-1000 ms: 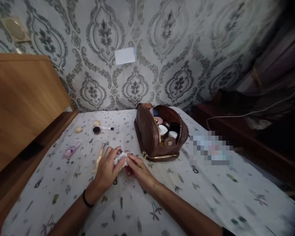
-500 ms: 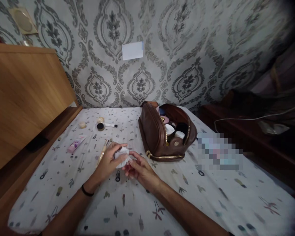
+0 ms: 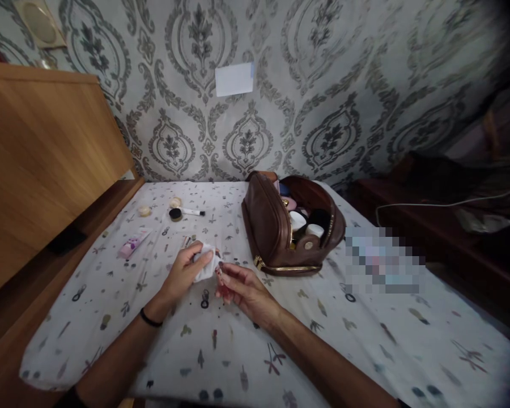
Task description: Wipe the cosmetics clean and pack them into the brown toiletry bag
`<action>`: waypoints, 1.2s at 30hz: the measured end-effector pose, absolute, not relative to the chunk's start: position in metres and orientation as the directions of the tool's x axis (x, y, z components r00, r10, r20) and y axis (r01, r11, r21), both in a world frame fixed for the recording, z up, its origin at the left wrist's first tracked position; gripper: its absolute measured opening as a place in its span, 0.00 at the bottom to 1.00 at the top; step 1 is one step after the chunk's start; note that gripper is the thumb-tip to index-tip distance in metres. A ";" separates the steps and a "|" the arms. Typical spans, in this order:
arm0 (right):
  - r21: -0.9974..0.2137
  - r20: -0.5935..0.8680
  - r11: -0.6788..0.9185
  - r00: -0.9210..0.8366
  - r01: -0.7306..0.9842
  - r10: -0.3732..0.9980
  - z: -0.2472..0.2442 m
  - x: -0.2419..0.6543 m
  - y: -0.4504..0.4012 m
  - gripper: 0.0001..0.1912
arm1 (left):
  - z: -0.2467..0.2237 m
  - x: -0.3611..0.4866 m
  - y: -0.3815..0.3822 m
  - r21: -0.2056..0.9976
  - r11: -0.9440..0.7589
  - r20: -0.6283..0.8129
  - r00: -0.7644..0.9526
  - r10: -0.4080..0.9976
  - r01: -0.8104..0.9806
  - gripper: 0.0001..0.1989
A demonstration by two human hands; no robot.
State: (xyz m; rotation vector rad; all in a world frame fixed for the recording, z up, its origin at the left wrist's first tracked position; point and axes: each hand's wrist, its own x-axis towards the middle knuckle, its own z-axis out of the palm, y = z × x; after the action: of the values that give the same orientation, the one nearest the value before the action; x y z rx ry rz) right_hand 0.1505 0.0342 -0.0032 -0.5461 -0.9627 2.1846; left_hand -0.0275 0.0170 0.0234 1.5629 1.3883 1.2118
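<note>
My left hand [image 3: 179, 275] pinches a crumpled white tissue [image 3: 204, 265] between thumb and fingers. Close beside it, my right hand [image 3: 253, 294] grips a small reddish, see-through item [image 3: 224, 290] whose kind I cannot make out, partly covered by the fingers. Its upper end is at the edge of the tissue; whether they touch is hard to tell. Just behind my left hand lie slim sticks [image 3: 187, 242], mostly hidden. To the right of my hands stands a brown cosmetic bag [image 3: 263, 226], unzipped, with white-lidded containers [image 3: 297, 221] and other items inside.
On the patterned white sheet [image 3: 246, 351] lie a pink and white squeeze tube [image 3: 131, 245], a black-lidded jar [image 3: 175, 214], a white tube with a black cap [image 3: 193, 212] and two small pale round pots [image 3: 144, 211]. A wooden cabinet [image 3: 46, 170] borders the left. A blurred-out item [image 3: 382, 263] lies right.
The tissue has shifted toward my left hand and looks flatter. The reddish item in my right hand now shows more clearly. The camera view has tilted slightly.
</note>
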 end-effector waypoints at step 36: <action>-0.724 -0.089 -0.585 -0.791 -0.367 0.606 -0.004 0.155 0.032 0.29 | 0.024 -0.036 0.020 0.946 -0.114 0.126 -0.021 0.992 0.302 0.22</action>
State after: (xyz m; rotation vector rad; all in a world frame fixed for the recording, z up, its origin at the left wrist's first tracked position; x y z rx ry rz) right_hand 0.1555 0.0322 -0.0037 -0.4448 -0.9691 2.3474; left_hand -0.0361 0.0201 0.0236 1.5074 1.4037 1.1705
